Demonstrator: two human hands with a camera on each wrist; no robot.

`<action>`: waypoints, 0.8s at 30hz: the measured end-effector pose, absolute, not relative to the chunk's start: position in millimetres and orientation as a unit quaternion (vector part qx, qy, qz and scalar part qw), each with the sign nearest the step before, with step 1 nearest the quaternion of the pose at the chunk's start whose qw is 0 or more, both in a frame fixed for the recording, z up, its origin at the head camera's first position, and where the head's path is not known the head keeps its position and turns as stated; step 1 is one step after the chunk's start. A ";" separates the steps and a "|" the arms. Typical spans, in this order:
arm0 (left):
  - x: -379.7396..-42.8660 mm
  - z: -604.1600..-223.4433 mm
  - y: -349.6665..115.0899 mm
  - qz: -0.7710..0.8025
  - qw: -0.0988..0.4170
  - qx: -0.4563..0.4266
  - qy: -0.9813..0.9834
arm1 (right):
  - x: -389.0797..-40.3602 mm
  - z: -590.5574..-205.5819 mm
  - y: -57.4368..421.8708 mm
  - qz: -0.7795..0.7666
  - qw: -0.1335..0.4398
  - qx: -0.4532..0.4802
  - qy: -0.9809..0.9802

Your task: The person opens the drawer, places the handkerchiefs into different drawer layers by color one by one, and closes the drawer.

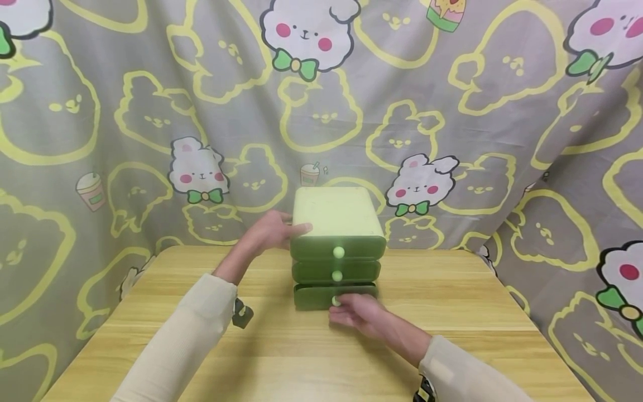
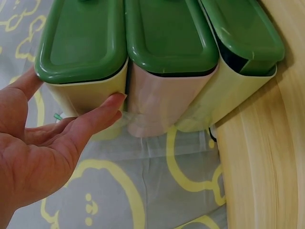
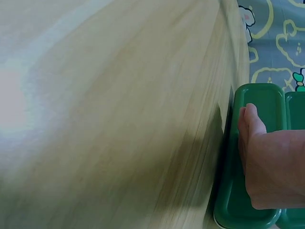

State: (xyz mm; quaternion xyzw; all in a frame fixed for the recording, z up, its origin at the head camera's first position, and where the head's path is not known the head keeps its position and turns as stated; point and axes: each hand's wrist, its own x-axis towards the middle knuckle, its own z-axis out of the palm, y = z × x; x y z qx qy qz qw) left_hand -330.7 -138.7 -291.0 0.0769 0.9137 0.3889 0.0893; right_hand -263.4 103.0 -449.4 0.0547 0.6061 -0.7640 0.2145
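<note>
A small three-drawer cabinet (image 1: 334,211) with a pale yellow top and green fronts stands on the table. Its bottom drawer (image 1: 312,298) sits slightly out, leaving a dark gap that the left wrist view also shows behind this drawer front (image 2: 248,28). With thumb and fingers, my right hand (image 1: 364,314) pinches the round, pale knob (image 1: 335,301) of that drawer; in the right wrist view the hand (image 3: 274,167) hides the knob. My left hand (image 1: 268,231) rests against the cabinet's upper left side, thumb on the top edge, fingers fairly straight along the side wall (image 2: 81,98).
Light wood table (image 1: 281,357) surrounds the cabinet. Behind and at both sides hangs a grey curtain (image 1: 321,128) with yellow bear outlines and white rabbits. The middle drawer (image 1: 308,272) and top drawer (image 1: 313,248) are closed, each with its own knob.
</note>
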 end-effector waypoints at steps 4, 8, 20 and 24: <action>-330.6 -290.3 -137.2 0.387 0.089 0.077 0.914 | -269.3 -449.8 102.8 -0.769 0.209 0.060 0.601; -331.1 -289.6 -137.2 0.387 0.089 0.079 0.914 | -273.6 -450.4 102.4 -0.773 0.204 0.065 0.597; -332.7 -288.7 -139.5 0.383 0.092 0.073 0.916 | -277.0 -452.9 102.4 -0.766 0.210 0.048 0.606; -332.9 -287.3 -138.7 0.380 0.095 0.075 0.917 | -278.3 -454.1 102.4 -0.766 0.210 0.049 0.606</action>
